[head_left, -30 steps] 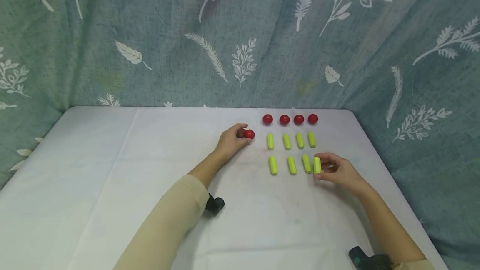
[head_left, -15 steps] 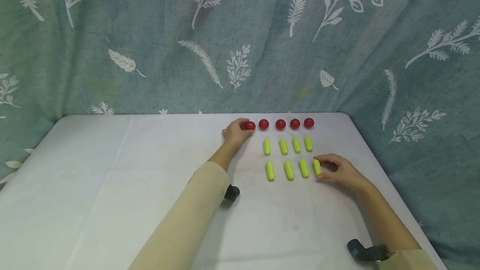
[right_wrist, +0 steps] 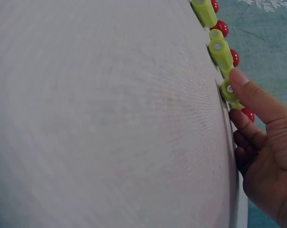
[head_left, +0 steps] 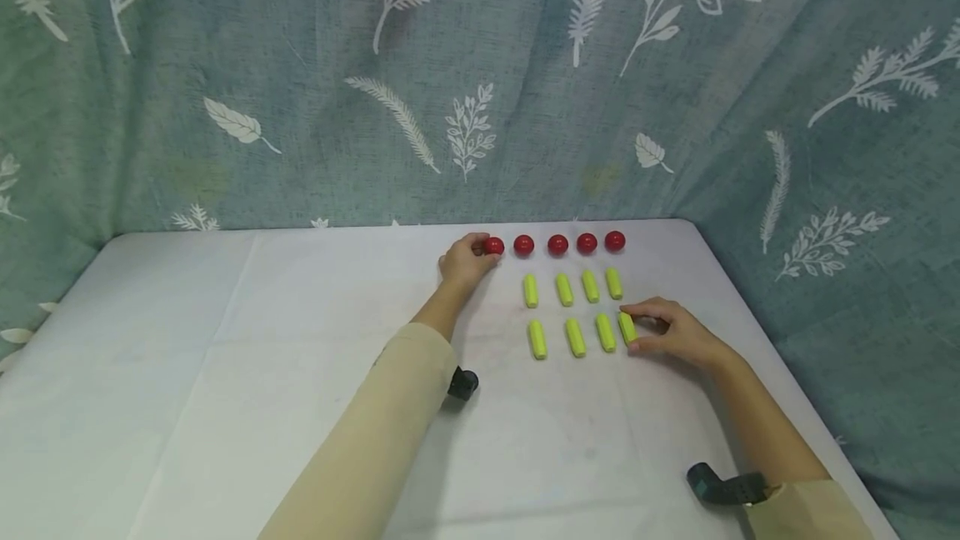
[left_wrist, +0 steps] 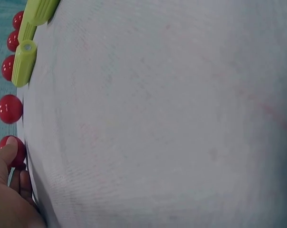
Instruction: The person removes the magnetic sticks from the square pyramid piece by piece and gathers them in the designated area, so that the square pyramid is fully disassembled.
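At the left end of a back row of glossy red balls [head_left: 557, 245], my left hand [head_left: 459, 265] pinches one red ball [head_left: 494, 246] between thumb and fingers. The left wrist view shows the thumb lying over that ball [left_wrist: 20, 153]. My right hand [head_left: 681, 337] holds a short yellow-green ribbed stick [head_left: 627, 328] by its two ends, at the right end of the front row. In the right wrist view, thumb and forefinger partly cover this stick [right_wrist: 226, 90]. Other yellow-green sticks [head_left: 573, 337] lie in two rows, lengthwise away from me.
A white cloth [head_left: 300, 373] covers the table, with its far edge just behind the balls. A blue-green leaf-patterned curtain [head_left: 315, 132] hangs behind and at the sides. Black camera mounts [head_left: 723, 486] sit on both wrists.
My left hand has carried the red ball back and placed it in line with the others. My right hand has lowered its stick beside the front row, now slightly tilted.
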The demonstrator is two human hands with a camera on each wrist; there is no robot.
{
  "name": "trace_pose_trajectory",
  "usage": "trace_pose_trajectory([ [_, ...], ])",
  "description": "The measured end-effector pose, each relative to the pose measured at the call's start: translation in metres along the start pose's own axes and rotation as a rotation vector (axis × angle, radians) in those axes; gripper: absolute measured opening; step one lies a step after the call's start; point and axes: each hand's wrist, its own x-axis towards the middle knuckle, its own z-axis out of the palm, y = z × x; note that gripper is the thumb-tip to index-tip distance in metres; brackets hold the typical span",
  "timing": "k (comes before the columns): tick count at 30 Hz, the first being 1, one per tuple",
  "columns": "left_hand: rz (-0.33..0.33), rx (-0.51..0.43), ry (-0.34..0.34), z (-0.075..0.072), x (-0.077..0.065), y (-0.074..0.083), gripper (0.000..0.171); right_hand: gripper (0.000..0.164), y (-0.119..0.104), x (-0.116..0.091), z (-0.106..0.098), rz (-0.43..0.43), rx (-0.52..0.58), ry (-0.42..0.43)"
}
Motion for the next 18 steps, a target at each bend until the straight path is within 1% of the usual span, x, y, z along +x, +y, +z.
trace_pose_trajectory([
  [5,-0.016,-0.019,-0.015,0.002,0.001,0.002,0.047,0.055,0.003,-0.004,-0.002,0.004,0.003,0.008],
  [11,-0.050,-0.061,-0.040,0.000,0.002,0.004,0.052,0.058,0.002,-0.008,-0.004,0.041,-0.003,0.017],
  [15,-0.074,-0.135,-0.053,-0.004,0.001,-0.001,0.055,0.062,-0.003,-0.007,-0.002,0.070,-0.008,0.018],
  [18,-0.074,-0.202,-0.064,-0.009,0.000,-0.006,0.057,0.067,-0.006,-0.006,0.000,0.096,-0.002,0.019],
])
